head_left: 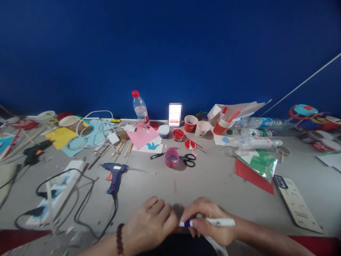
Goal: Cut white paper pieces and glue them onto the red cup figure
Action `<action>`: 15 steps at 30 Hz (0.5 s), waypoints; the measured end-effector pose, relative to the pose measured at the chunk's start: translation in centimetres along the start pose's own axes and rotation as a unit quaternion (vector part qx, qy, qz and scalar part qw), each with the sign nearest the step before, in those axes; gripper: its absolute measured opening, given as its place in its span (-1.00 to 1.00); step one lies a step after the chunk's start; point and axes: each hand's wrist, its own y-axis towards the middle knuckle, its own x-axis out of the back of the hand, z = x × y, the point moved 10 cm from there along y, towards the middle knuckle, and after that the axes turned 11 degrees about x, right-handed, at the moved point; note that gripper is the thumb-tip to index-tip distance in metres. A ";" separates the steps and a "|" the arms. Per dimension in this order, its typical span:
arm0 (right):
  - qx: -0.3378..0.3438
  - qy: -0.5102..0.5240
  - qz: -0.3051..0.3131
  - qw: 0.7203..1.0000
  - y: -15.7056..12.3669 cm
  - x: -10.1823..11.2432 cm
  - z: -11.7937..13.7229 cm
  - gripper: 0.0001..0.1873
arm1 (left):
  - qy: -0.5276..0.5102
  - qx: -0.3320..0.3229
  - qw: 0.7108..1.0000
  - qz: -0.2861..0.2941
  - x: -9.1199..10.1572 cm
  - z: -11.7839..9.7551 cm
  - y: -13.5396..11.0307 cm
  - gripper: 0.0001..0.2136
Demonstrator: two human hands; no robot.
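At the table's near edge, my right hand (209, 220) grips a white marker (226, 222) with a purple band near one end. The marker lies almost level, its banded end toward my left hand (157, 220). That hand is closed with the knuckles up, right beside the marker's end. Whatever its fingers hold is hidden behind them. Farther out, beyond both hands, stands a small red and blue round cup (172, 158), its open top facing me. Black-handled scissors (189, 160) lie against its right side, and a black craft knife (157, 155) lies to its left.
A blue glue gun (115, 176) and its cord lie to the left, near a white power strip (60, 188). At the back stand a bottle (140, 108) and paper cups (191, 123). Plastic bottles (257, 143), coloured sheets (257, 165) and a phone (297, 202) lie right.
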 end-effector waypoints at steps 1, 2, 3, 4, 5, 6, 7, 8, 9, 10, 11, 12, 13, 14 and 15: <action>0.025 -0.017 -0.006 1.000 0.1 0.1 0.4 -0.68 | -0.002 -0.007 1.000 -0.008 0.2 -0.1 -0.1 -0.76; 0.054 -0.029 -0.010 0.998 0.1 0.1 0.8 -0.70 | -0.004 -0.013 1.000 -0.017 0.4 -0.2 -0.1 -0.77; 0.081 -0.036 -0.013 0.996 0.2 0.0 1.1 -0.70 | -0.008 -0.020 0.999 -0.025 0.5 -0.4 -0.2 -0.78; 0.104 -0.037 -0.015 0.994 0.2 -0.1 1.4 -0.71 | -0.012 -0.025 0.999 -0.032 0.7 -0.5 -0.3 -0.78; 0.120 -0.037 -0.016 0.992 0.1 -0.3 1.5 -0.71 | -0.017 -0.030 0.999 -0.038 0.9 -0.7 -0.3 -0.77; 0.129 -0.038 -0.017 0.991 0.1 -0.4 1.5 -0.71 | -0.021 -0.034 0.998 -0.044 1.1 -0.8 -0.4 -0.76; 0.134 -0.040 -0.017 0.990 0.2 -0.5 1.5 -0.71 | -0.026 -0.039 0.998 -0.047 1.3 -0.9 -0.4 -0.76; 0.139 -0.044 -0.019 0.989 0.2 -0.6 1.5 -0.70 | -0.029 -0.042 0.998 -0.048 1.4 -1.0 -0.4 -0.76; 0.143 -0.048 -0.020 0.988 0.2 -0.6 1.6 -0.70 | -0.030 -0.043 0.998 -0.047 1.5 -1.0 -0.5 -0.75; 0.148 -0.054 -0.020 0.987 0.3 -0.6 1.8 -0.70 | -0.030 -0.041 0.998 -0.046 1.5 -1.0 -0.4 -0.75; 0.152 -0.064 -0.016 0.986 0.4 -0.6 2.1 -0.71 | -0.030 -0.039 0.998 -0.044 1.5 -0.9 -0.4 -0.74; 0.153 -0.080 -0.009 0.985 0.4 -0.5 2.4 -0.72 | -0.030 -0.036 0.998 -0.041 1.5 -0.8 -0.3 -0.73; 0.145 -0.103 -0.003 0.984 0.5 -0.4 2.7 -0.73 | -0.031 -0.033 0.998 -0.039 1.6 -0.7 -0.1 -0.73; 0.130 -0.129 0.004 0.983 0.6 -0.2 2.8 -0.75 | -0.034 -0.031 0.998 -0.037 1.7 -0.6 0.1 -0.72; 0.112 -0.154 0.011 0.982 0.7 -0.1 2.9 -0.76 | -0.040 -0.029 0.998 -0.033 1.7 -0.6 0.4 -0.72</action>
